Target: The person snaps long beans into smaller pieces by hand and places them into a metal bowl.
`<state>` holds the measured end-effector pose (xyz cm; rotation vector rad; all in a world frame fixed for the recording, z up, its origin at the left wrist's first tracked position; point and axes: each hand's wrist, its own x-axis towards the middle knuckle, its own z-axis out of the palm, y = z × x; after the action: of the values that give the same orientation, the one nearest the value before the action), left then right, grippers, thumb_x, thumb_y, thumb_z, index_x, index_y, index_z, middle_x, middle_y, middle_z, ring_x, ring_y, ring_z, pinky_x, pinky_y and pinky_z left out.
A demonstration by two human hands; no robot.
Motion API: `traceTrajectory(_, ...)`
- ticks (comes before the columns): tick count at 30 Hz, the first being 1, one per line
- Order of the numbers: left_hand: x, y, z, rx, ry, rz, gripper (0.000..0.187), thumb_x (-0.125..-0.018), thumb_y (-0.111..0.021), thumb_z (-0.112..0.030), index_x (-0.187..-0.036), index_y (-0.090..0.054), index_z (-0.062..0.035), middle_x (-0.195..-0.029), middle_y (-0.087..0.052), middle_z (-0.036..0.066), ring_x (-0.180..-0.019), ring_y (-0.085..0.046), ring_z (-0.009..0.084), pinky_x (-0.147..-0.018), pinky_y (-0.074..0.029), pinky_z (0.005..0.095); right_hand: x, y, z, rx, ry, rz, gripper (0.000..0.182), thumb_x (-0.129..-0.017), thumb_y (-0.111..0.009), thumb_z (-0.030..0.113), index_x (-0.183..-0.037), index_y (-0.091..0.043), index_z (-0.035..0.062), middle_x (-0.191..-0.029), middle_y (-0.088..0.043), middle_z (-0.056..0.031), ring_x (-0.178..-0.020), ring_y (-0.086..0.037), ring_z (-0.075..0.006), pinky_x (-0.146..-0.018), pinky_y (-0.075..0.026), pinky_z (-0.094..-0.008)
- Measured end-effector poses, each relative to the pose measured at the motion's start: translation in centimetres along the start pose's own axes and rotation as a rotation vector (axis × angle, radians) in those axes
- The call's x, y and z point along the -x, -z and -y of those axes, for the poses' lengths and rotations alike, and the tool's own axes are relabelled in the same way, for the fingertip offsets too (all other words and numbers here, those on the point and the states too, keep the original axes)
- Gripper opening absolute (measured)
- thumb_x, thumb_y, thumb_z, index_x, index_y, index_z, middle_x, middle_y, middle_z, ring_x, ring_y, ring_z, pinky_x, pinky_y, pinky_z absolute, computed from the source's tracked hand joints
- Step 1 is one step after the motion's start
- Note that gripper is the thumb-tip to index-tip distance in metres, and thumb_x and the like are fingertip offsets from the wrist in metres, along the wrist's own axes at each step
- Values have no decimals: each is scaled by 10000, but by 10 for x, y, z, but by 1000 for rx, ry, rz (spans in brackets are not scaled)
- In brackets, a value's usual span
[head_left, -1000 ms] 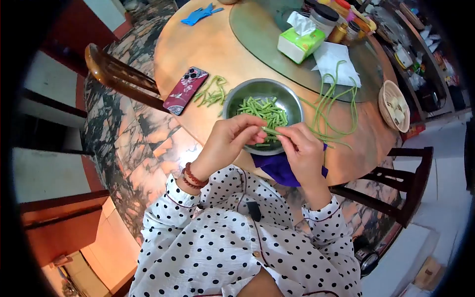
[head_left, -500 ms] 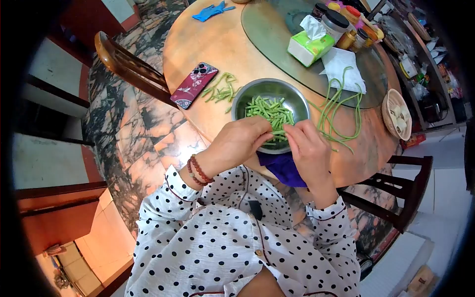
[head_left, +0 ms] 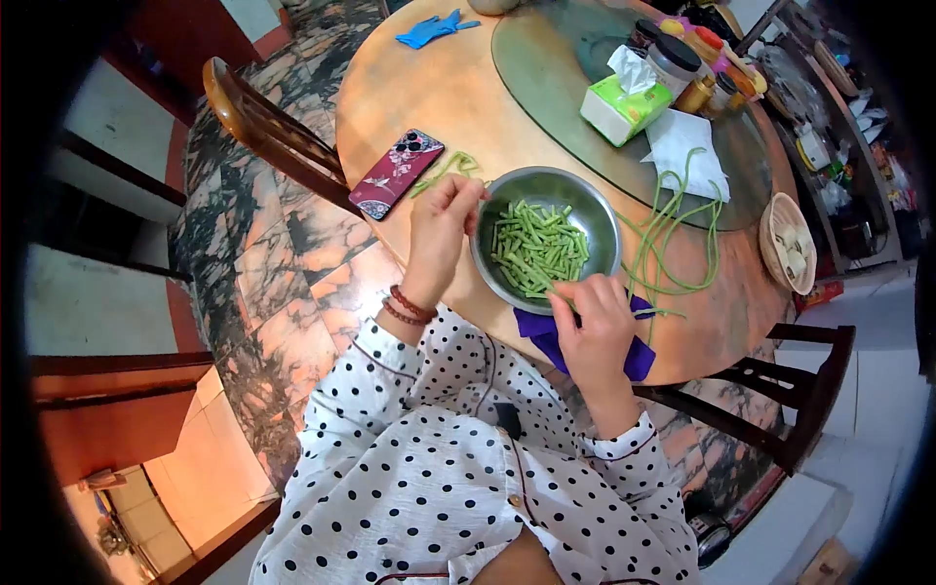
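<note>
A steel bowl (head_left: 602, 226) holds many short pieces of green bean (head_left: 538, 249) near the table's edge. My left hand (head_left: 441, 232) is at the bowl's left rim, above bean scraps (head_left: 425, 183) that it partly covers. Its thumb and fingers are pinched together; whatever they hold is too small to make out. At the bowl's near right edge, my right hand (head_left: 597, 322) is closed on a long green bean (head_left: 668, 313), which trails out to the right. More uncut long beans (head_left: 716, 249) lie in loops right of the bowl.
A patterned phone (head_left: 397, 174) lies left of the bowl. Purple cloth (head_left: 639, 363) shows under the bowl's near side. A tissue box (head_left: 609, 115), white paper (head_left: 687, 156) and jars (head_left: 673, 60) occupy the glass turntable (head_left: 531, 73). A basket (head_left: 770, 255) sits at the right; blue glove (head_left: 429, 31) behind.
My hands have parted from together over the bowl. The left has moved left to the rim by the scraps; the right has dropped slightly toward me at the near edge.
</note>
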<state>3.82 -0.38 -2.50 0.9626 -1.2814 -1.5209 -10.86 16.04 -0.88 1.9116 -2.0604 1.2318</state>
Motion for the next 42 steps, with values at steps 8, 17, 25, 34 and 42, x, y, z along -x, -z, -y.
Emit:
traceTrajectory(8,-49,35,15,-802,-226,32,173,-877,-716,-168,-873,-678,1,-649,-614,17,-589,-563,71,-540,-455,241,-12,6,-23,-115,-141,14,132,-769,-753,26,-888,-701,51,-793,-572,-60,-618,-609,-215,-548,-477,-319)
traceTrajectory(17,-17,-3,-16,-774,-363,448,269,-961,-599,-263,-881,-706,-29,-745,-676,87,-657,-626,197,-621,-483,302,-22,10,-28,-165,-102,83,168,-780,-743,23,-941,-722,67,-788,-571,-71,-640,-598,-217,-558,-463,-332)
traceTrajectory(25,0,-19,-1,-498,-96,541,417,-997,-502,-347,-765,-647,-33,-671,-619,110,-631,-591,270,-623,-468,363,-22,22,-22,-228,-215,71,127,-800,-735,53,-923,-704,49,-792,-577,-81,-652,-611,-237,-574,-483,-332)
traceTrajectory(34,-22,-24,4,-360,-24,269,414,-1016,-468,-341,-754,-595,-47,-635,-532,-2,-625,-505,98,-598,-418,272,-13,20,2,-87,-36,48,102,-802,-729,84,-896,-693,69,-768,-583,-81,-642,-612,-263,-560,-482,-354)
traceTrajectory(42,-1,-25,-12,-331,310,830,465,-1012,-498,-397,-715,-583,-50,-647,-512,-30,-604,-439,75,-581,-400,244,-23,18,-28,-296,-197,141,90,-844,-715,84,-922,-700,41,-777,-586,-85,-589,-590,-223,-532,-462,-316)
